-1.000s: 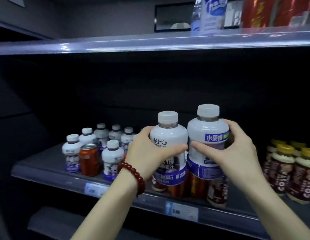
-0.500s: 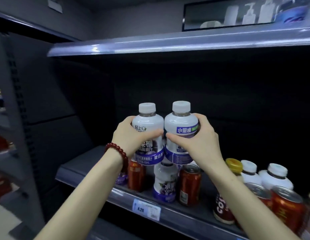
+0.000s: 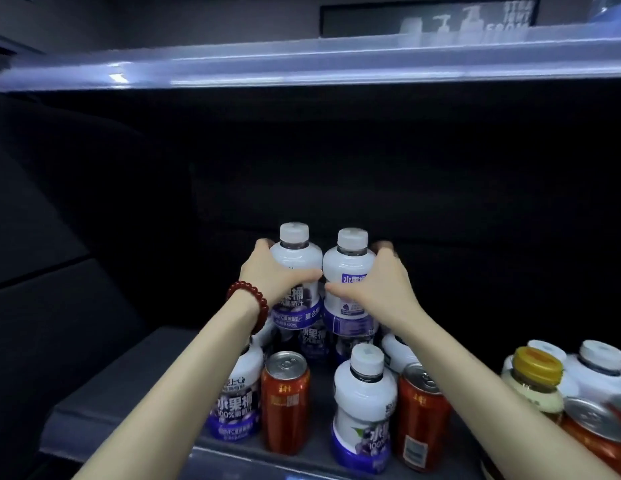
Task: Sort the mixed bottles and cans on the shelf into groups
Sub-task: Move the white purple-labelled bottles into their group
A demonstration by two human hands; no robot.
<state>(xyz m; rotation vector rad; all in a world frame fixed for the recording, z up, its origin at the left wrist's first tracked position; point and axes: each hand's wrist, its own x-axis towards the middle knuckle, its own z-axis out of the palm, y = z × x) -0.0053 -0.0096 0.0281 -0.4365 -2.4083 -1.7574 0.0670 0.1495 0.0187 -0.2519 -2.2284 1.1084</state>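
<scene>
My left hand (image 3: 272,271) grips a white bottle with a purple label (image 3: 295,268). In my right hand (image 3: 382,289) is a second white bottle (image 3: 347,271) of the same kind. Both bottles are upright, side by side, held above the rear of the shelf group. Below them stand more white purple-label bottles (image 3: 364,403) and two red cans (image 3: 286,400), (image 3: 420,417) at the shelf's front. My arms hide part of the bottles behind.
The grey shelf board (image 3: 104,407) has bare room at its left. To the right stand a yellow-capped bottle (image 3: 536,379), another white bottle (image 3: 600,368) and a red can (image 3: 593,434). An upper shelf edge (image 3: 302,69) runs overhead.
Both hands carried the two bottles left along the shelf and deeper in, over the group of white bottles and red cans. The view shifted with them.
</scene>
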